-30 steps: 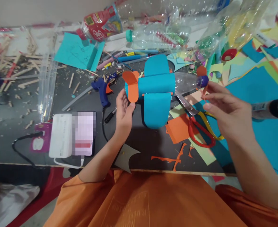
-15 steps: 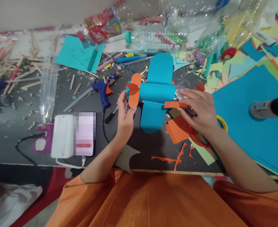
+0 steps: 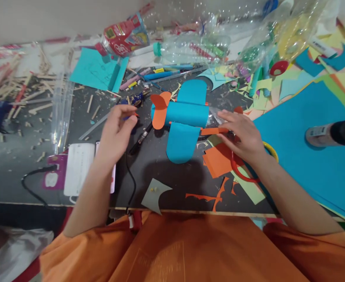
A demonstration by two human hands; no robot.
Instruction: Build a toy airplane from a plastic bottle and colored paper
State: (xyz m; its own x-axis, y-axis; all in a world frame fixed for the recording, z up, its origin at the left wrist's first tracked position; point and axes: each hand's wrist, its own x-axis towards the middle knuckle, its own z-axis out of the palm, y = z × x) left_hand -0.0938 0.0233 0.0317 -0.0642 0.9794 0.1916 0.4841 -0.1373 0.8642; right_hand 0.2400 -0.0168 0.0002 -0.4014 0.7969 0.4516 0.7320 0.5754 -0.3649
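A toy plane (image 3: 186, 113), with a blue paper body, rounded blue wings and an orange paper tail, lies across the middle of the view. My right hand (image 3: 241, 133) is at its clear plastic end, fingers curled around that part. An orange paper strip (image 3: 210, 131) is pinched between its thumb and fingers. My left hand (image 3: 118, 131) is off the plane, over a blue glue gun (image 3: 137, 98) that it partly covers. Its thumb and fingers are apart, and nothing shows between them except part of the gun behind.
Orange paper sheets (image 3: 217, 159) and red-and-yellow scissors (image 3: 248, 178) lie beneath my right hand. A black pen (image 3: 139, 141) is left of the plane. Plastic bottles (image 3: 190, 47) line the back. At right, a spray can (image 3: 333, 133) is on blue sheets (image 3: 301, 164).
My left hand has let go of the plane's tail and moved left to the glue gun. The plane has shifted slightly left and lower, with my right hand still at its clear end.
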